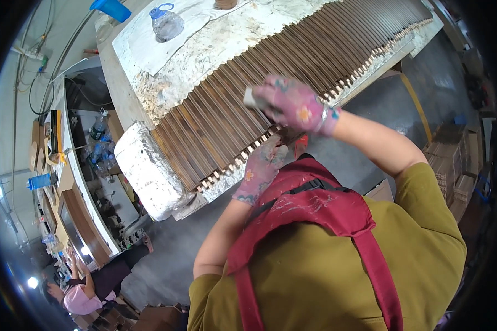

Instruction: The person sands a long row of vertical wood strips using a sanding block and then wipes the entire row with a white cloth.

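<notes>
Dark brown wooden strips (215,118) lie side by side in a long row on the workbench, their pale cut ends toward me. My right hand (295,105), in a pink flowered glove and slightly blurred, is closed on a small pale pad (250,98) over the strips. Its exact material cannot be made out. At the near ends of the strips is my left hand (262,168), in a matching glove. Its fingers are bent in at a strip's end and seem to grip it; the fingertips are partly hidden.
Stained white sheeting (204,55) covers the bench behind the strips, with a clear plastic jug (167,25) on it. A white wrapped block (149,163) sits at the bench's left end. Another person (96,284) is at the lower left. Stacked cardboard (450,160) stands at right.
</notes>
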A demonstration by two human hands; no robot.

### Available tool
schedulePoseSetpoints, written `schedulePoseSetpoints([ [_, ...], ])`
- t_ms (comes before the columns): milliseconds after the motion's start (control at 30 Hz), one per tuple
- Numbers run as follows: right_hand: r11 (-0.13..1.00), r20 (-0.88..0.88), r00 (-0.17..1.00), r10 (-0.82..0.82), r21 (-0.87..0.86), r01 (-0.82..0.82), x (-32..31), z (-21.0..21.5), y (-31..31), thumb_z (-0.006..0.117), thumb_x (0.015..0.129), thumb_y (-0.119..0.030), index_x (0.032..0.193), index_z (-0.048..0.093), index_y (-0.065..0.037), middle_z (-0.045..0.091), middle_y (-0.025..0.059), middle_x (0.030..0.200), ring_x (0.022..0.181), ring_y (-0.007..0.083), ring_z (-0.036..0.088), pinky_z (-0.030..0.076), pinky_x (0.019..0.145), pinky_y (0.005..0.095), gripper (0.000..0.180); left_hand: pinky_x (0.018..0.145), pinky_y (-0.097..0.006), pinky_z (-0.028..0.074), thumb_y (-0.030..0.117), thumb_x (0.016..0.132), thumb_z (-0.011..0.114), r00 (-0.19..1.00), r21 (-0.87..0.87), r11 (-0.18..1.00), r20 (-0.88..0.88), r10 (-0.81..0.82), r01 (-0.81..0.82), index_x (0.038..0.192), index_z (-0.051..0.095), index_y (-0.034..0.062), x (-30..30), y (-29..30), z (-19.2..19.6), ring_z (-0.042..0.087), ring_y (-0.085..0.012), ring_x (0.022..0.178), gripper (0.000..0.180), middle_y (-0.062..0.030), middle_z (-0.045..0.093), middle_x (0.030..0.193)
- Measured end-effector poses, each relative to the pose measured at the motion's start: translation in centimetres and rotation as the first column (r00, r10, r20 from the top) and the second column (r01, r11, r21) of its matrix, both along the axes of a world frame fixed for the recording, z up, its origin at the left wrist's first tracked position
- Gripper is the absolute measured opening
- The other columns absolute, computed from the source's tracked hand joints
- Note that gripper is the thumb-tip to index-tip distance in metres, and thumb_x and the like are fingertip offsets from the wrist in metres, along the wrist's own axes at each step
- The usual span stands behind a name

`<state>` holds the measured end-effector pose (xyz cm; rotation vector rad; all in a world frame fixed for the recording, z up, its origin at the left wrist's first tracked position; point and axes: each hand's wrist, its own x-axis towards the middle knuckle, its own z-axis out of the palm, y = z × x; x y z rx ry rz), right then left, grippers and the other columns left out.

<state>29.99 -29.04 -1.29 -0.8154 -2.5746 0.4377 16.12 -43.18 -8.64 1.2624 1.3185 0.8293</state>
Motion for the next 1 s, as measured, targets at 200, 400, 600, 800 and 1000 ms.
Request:
schedulePoseSetpoints([
  [200, 0.981, -0.023, 0.997, 0.072, -0.176, -0.075, 2.4, 1.4, -2.2, 0.066, 0.086, -0.024, 0.117, 0.057, -0.013, 0.059, 0.0115, 0.109, 0.093, 0.0321, 0.063, 0.052, 0.078, 0.0421, 0.033, 0.086, -0.028, 0.048, 0.018, 0.099, 0.056, 0.995, -0.029, 0.996, -0.038, -0.089, 0.087, 0.135, 0.052, 0.0014, -0.8, -0.3, -1.4, 0.06, -0.0139, 0.098, 0.04, -0.0062, 0.064, 0.117],
  [400, 0.998, 0.026, 0.998, 0.065, 0.009, -0.065, 0.5, 0.8, -1.6, 0.069, 0.078, -0.017, 0.111, 0.057, -0.011, 0.057, 0.0127, 0.099, 0.088, 0.0324, 0.061, 0.051, 0.072, 0.0424, 0.035, 0.084, -0.03, 0.05, 0.014, 0.09, 0.063, 0.998, 0.053, 0.999, -0.057, 0.014, -0.011, 0.132, 0.055, 0.0021, -0.8, -0.3, -4.5, 0.063, -0.0203, 0.099, 0.044, -0.0115, 0.065, 0.118],
  [600, 0.982, 0.063, 0.982, 0.179, -0.076, -0.174, 2.6, 1.8, -0.6, 0.069, 0.08, -0.021, 0.117, 0.057, -0.014, 0.059, 0.0123, 0.106, 0.093, 0.0326, 0.063, 0.052, 0.076, 0.0417, 0.04, 0.085, -0.028, 0.049, 0.014, 0.091, 0.061, 0.995, -0.147, 0.988, -0.093, 0.036, -0.049, 0.132, 0.056, 0.0029, -0.3, -0.8, -2.1, 0.062, -0.0179, 0.095, 0.043, -0.0076, 0.066, 0.109],
  [800, 0.962, 0.081, 0.962, 0.26, -0.103, -0.251, 1.3, 0.7, 0.1, 0.071, 0.078, -0.02, 0.116, 0.057, -0.01, 0.057, 0.0151, 0.101, 0.09, 0.0343, 0.063, 0.052, 0.073, 0.0434, 0.041, 0.084, -0.025, 0.049, 0.011, 0.094, 0.055, 0.988, -0.163, 0.983, -0.143, 0.065, -0.088, 0.133, 0.056, 0.0059, 0.6, -0.5, 0.0, 0.062, -0.0136, 0.092, 0.04, -0.0061, 0.068, 0.11],
  [1000, 0.85, -0.203, 0.947, 0.25, -0.423, -0.315, 4.2, 3.2, 5.1, 0.064, 0.09, -0.03, 0.121, 0.061, -0.006, 0.063, 0.016, 0.115, 0.11, 0.0293, 0.061, 0.048, 0.097, 0.0395, 0.039, 0.081, -0.023, 0.047, 0.021, 0.101, 0.056, 0.934, -0.234, 0.939, 0.194, 0.301, -0.254, 0.138, 0.051, -0.0002, 2.8, -1.7, 1.8, 0.06, -0.0119, 0.093, 0.043, -0.008, 0.064, 0.121],
])
